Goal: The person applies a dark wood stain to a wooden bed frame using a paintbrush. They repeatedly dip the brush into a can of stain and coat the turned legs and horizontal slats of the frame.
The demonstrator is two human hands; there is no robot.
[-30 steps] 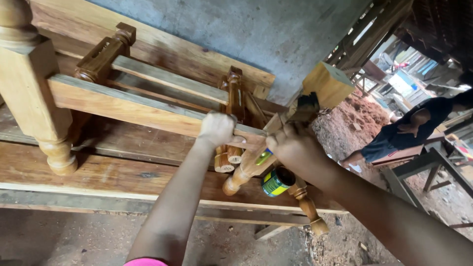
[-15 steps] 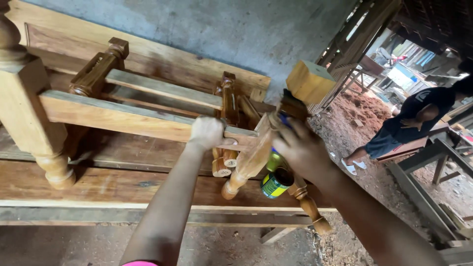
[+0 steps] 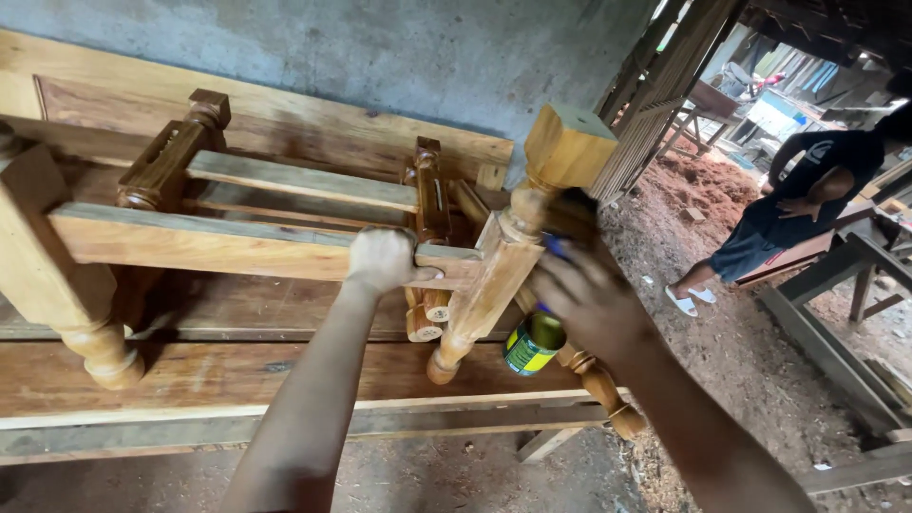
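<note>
Right hand point(image 3: 584, 294) has slid up the turned leg point(image 3: 494, 275); left hand point(image 3: 380, 258) clenches the rail point(image 3: 209, 242).

- Grey concrete wall point(image 3: 380, 57) behind the bench.
- Long wooden planks point(image 3: 237, 380) under the furniture.
- Green and yellow tin can point(image 3: 532, 344) on the planks.
- Reddish sawdust pile point(image 3: 703, 185) on the dirt floor.
- Another person point(image 3: 798, 199) bending over, wearing white sandals point(image 3: 689, 297).

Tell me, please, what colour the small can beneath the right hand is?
Green and yellow; the can shows best in the head view.
</note>
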